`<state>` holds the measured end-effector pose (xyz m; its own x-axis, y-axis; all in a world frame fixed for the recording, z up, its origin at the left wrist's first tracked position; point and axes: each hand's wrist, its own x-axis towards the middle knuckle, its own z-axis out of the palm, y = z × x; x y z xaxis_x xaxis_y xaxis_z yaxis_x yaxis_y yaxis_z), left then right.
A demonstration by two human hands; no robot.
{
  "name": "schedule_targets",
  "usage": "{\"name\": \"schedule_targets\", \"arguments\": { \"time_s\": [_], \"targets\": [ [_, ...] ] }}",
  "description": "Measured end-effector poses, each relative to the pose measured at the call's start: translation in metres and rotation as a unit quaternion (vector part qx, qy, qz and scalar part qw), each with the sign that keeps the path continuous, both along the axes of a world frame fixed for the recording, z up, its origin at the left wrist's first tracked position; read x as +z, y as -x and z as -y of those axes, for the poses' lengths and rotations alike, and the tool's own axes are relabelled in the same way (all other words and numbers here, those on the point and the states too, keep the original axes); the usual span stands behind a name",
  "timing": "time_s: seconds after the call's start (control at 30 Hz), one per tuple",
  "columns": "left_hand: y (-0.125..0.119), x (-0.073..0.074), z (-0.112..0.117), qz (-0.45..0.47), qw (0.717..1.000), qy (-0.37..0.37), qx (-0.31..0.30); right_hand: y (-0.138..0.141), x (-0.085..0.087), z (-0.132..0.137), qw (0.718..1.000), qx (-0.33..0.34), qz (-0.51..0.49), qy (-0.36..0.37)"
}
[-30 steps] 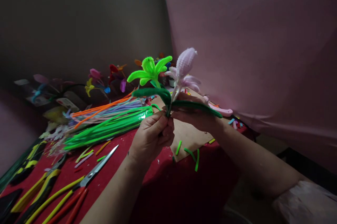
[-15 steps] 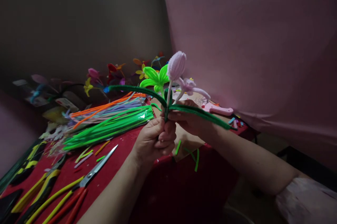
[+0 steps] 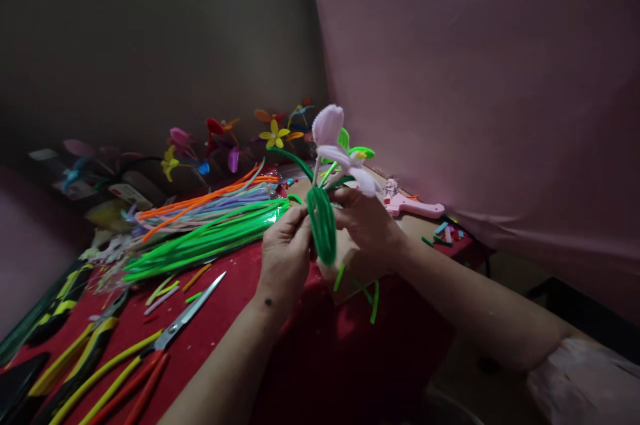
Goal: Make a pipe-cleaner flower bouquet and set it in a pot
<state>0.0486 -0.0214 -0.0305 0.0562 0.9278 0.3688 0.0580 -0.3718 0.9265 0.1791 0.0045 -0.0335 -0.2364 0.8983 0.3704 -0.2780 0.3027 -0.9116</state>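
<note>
So the flower bunch (image 3: 328, 126) is up in the air over the counter's (image 3: 220, 322) near edge, roughly mid-way along, with a dark green leaf (image 3: 323, 225) drooping in front of the stems. Left hand's (image 3: 287, 248) fingers are pinched around the stem base; right hand's (image 3: 373, 225) are curled in at the stems, but the leaf hides the tips, so can't tell if they're gripping. I'd say the step right now is arranging leaves around the stems, and the next move calls for a steady left hold while the right works the leaf. Room-wise, above the bunch is open. Scissors (image 3: 173, 332) and pliers (image 3: 103, 332) sit toward the left end, and the pink tool (image 3: 415, 206) lies near the right edge, just beyond the right wrist, so swinging that way looks tighter.
</note>
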Motion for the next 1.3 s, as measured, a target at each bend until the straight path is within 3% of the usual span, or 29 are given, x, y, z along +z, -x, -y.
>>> {"name": "schedule_targets", "arguments": {
  "time_s": [0.23, 0.47, 0.53, 0.6, 0.7, 0.77, 0.87, 1.03, 1.2, 1.3],
  "targets": [
    [0.000, 0.004, 0.000, 0.116, 0.984, 0.112, -0.080, -0.003, -0.002, -0.004, 1.000, -0.004, -0.029, -0.011],
    [0.011, 0.003, -0.004, 0.253, 0.884, 0.273, -0.282, -0.003, 0.001, -0.004, 0.990, 0.120, -0.065, 0.029],
    [0.014, 0.005, -0.006, 0.228, 0.886, 0.270, -0.301, -0.001, 0.000, -0.004, 0.991, 0.111, -0.070, 0.019],
    [0.012, 0.008, -0.006, 0.146, 0.928, 0.226, -0.256, 0.000, -0.003, -0.005, 0.994, 0.071, -0.086, 0.010],
    [0.005, 0.009, -0.004, 0.002, 0.987, 0.118, -0.107, 0.002, -0.009, -0.008, 0.996, 0.005, -0.089, 0.009],
    [0.000, 0.007, -0.002, -0.036, 0.997, 0.069, -0.023, 0.002, -0.010, -0.009, 0.998, -0.022, -0.065, 0.000],
    [-0.001, 0.005, -0.001, -0.017, 0.997, 0.075, -0.004, 0.000, -0.002, -0.006, 1.000, -0.007, -0.014, -0.024],
    [0.006, 0.008, -0.003, 0.100, 0.974, 0.169, -0.116, -0.008, 0.007, -0.004, 0.997, 0.029, 0.058, -0.045],
    [0.012, 0.006, -0.005, 0.185, 0.921, 0.236, -0.248, -0.007, -0.001, -0.007, 0.995, 0.087, -0.053, -0.005],
    [0.015, 0.003, -0.007, 0.200, 0.901, 0.236, -0.304, -0.001, -0.004, -0.005, 0.988, 0.131, -0.086, 0.004]
  ]
}}
